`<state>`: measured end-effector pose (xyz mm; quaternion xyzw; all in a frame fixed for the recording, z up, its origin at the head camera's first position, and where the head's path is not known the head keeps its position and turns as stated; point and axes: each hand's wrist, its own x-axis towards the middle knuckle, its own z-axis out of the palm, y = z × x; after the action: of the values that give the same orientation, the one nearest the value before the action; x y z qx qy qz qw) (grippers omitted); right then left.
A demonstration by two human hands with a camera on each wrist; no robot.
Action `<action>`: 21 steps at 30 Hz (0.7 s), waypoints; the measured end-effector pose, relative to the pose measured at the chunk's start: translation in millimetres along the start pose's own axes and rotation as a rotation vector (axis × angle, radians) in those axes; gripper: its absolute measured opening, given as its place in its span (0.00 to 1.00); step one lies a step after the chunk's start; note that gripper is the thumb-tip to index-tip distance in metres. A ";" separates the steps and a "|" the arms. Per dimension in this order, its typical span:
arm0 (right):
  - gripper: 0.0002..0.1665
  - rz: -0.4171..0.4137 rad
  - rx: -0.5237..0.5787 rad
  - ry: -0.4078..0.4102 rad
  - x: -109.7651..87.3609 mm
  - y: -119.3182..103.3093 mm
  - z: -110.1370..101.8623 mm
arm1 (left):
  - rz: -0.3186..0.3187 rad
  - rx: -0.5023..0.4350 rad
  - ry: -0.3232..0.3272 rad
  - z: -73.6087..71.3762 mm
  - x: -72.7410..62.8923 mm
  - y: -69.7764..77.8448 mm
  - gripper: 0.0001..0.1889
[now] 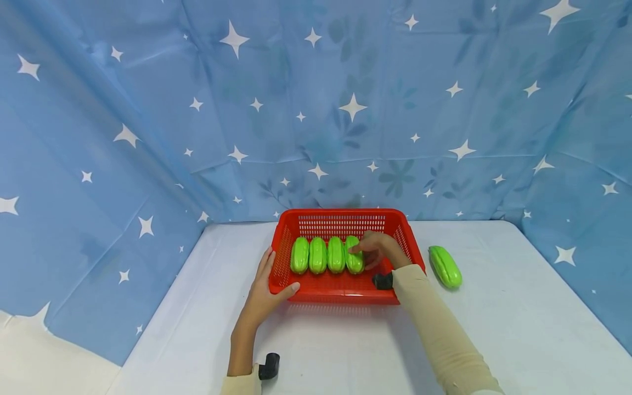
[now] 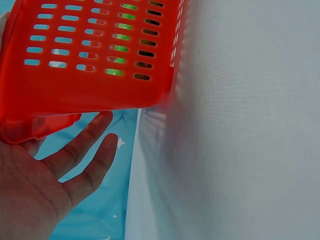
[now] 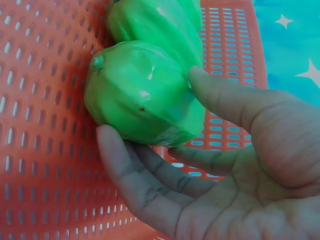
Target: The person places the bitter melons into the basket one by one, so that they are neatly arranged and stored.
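A red plastic basket [image 1: 340, 293] with slotted walls holds a row of several shiny green ribbed vegetables [image 1: 317, 255]. My right hand [image 1: 377, 247] reaches inside over the right wall, around the rightmost green vegetable [image 3: 137, 92]. In the right wrist view, the thumb is against its upper side and the other fingers curl under it. My left hand [image 1: 264, 296] touches the basket's front left corner, its fingers nearly straight along the left side and the thumb at the front rim. In the left wrist view, spread fingers [image 2: 85, 175] show beside the rim.
Another green vegetable [image 1: 446, 267] lies on the white table [image 1: 508, 307], right of the basket. A blue star-patterned cloth [image 1: 345, 137] hangs behind the table and along its sides. Each wrist carries a small black device [image 1: 269, 366].
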<state>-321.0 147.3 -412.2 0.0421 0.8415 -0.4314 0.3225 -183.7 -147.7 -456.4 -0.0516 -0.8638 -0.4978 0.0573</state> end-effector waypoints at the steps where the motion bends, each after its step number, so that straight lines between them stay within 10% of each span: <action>1: 0.14 0.001 -0.001 0.001 -0.1 0.0 0.0 | 0.002 0.000 0.000 -0.1 0.1 -0.1 0.55; 21: 0.20 0.014 0.011 0.067 0.4 0.9 0.7 | -0.005 0.003 0.003 0.0 -0.7 -0.3 0.55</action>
<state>-320.6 147.3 -413.4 0.0639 0.8492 -0.4320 0.2970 -183.0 -147.9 -456.8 -0.0486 -0.8646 -0.4968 0.0576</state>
